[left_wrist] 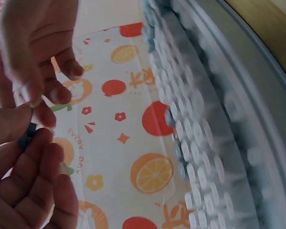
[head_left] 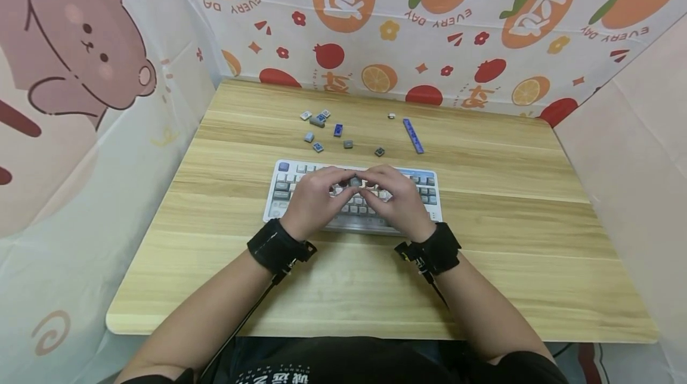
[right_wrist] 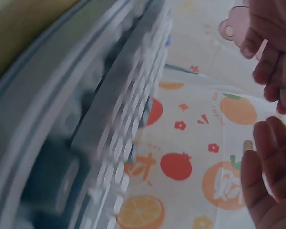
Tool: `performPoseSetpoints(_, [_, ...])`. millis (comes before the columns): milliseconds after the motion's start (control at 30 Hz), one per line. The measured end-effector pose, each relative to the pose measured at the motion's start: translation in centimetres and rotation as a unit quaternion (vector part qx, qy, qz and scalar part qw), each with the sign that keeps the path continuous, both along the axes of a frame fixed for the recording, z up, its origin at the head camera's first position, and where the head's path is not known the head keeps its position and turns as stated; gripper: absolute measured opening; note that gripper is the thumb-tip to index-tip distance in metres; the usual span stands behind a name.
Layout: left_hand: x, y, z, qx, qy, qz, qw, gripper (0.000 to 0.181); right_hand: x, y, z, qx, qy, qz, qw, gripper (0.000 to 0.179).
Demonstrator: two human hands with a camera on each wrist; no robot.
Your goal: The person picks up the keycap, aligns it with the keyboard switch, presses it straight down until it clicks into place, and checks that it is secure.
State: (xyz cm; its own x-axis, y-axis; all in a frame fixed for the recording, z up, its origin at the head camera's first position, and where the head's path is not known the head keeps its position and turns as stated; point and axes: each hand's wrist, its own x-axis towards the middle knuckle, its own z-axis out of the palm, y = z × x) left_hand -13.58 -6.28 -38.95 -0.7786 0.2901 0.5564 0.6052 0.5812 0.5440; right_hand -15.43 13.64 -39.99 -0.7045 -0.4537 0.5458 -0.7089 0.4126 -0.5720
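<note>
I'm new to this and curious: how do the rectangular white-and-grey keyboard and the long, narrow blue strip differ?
The white-and-grey keyboard is far larger than the blue strip. The keyboard lies sideways; the strip slants front to back. From above, the left hand and right hand partly hide the keyboard; the strip shows fully. Both lie on the wooden table.

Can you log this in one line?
left hand: pinches small dark blocky piece | right hand: close by, grip unclear | below: white-and-grey rectangular keyboard | beyond: narrow blue bar on pale wooden table
</note>
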Motion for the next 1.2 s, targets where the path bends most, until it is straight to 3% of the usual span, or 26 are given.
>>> performPoseSetpoints(167, [0.0, 0.2, 0.0, 0.044, -0.081, -0.037, 0.9950, 0.024, 0.0, 0.4, 0.0, 0.040, 0.078, -0.010, 0.9961, 0.031])
performPoseSetpoints(300, [-0.1, 0.7, -0.2, 0.065, -0.136, -0.052, 0.9872, 0.023, -0.1, 1.1, -0.1, 0.050, 0.081, -0.012, 0.9953, 0.027])
performPoseSetpoints(467, [-0.8, 1.8, -0.6, 0.078, -0.175, -0.042, 0.9806, 0.017, -0.3, 1.9, 0.3, 0.095, 0.086, -0.010, 0.9917, 0.026])
performPoseSetpoints(667, [-1.2, 3.0, -1.2, 0.083, -0.202, -0.044, 0.9748, 0.027, -0.2, 3.1, 0.6, 0.172, 0.145, 0.001, 0.9742, 0.020])
performPoseSetpoints(900, [-1.2, 4.4, -2.0, 0.029, -0.207, -0.069, 0.9756, 0.027, -0.5, 5.0, -0.2, 0.205, 0.119, -0.007, 0.9715, 0.015])
performPoseSetpoints(1033, [-1.2, 5.0, -2.4, -0.039, -0.200, -0.085, 0.9755, 0.024, -0.7, 6.5, -1.1, 0.216, 0.067, -0.018, 0.9739, 0.013])
performPoseSetpoints(1200, [-0.8, 5.5, -3.1, -0.126, -0.178, -0.097, 0.9711, 0.020, -0.4, 8.1, -2.4, 0.244, -0.001, -0.034, 0.9692, 0.012])
